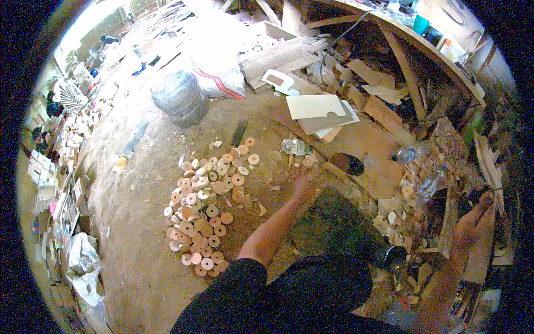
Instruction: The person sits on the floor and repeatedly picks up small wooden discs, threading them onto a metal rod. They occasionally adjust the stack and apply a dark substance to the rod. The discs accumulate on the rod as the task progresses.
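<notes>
A person sits low over an earthen floor. The left hand reaches forward beside a small pale-green and clear object; whether its fingers touch anything cannot be told. The right hand is out at the floor's cluttered right edge, beside upright wood strips; its fingers look bent, but whether they grasp anything is unclear.

A loose heap of wooden discs, most with a centre hole, lies on the floor left of the left forearm. If that forearm swept sideways, the heap could scatter, since nothing walls it in. A pull on the wood strips might bring down the scraps crowded around them. A clear plastic bottle near the floor's right edge could roll if knocked.

Hard to make out: the pale-green object's kind; the dark oval on the brown board, perhaps a hole; the far floor, bleached by glare. Dark clothing hides the near edge, and the fisheye rim cuts off the right side.
</notes>
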{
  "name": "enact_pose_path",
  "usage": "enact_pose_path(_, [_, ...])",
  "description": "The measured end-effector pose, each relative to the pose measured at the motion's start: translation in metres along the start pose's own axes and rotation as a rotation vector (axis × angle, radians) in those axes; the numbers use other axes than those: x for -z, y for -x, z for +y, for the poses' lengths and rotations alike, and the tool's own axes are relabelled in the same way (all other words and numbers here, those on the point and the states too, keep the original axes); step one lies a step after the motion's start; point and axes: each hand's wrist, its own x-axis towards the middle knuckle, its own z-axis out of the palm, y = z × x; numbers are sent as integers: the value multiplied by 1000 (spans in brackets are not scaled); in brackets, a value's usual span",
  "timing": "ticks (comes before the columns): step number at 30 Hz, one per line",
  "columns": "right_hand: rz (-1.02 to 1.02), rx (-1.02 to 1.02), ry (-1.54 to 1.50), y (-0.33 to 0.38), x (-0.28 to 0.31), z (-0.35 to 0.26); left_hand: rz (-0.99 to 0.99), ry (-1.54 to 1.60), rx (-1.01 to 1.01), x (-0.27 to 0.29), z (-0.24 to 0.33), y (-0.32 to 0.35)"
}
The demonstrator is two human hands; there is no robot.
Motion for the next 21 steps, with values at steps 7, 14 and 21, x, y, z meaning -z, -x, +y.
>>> enact_pose_path(7, [15, -3, 109, -6, -10, 38, 200, -598, 423, 107, -140, 113])
enact_pose_path(14, [8, 69, -23, -7, -25, 61, 157, -507, 464, 158, -136, 123])
enact_pose_path(21, [-3, 78, 60, -15, -16, 76, 123, -679, 400, 156, -161, 153])
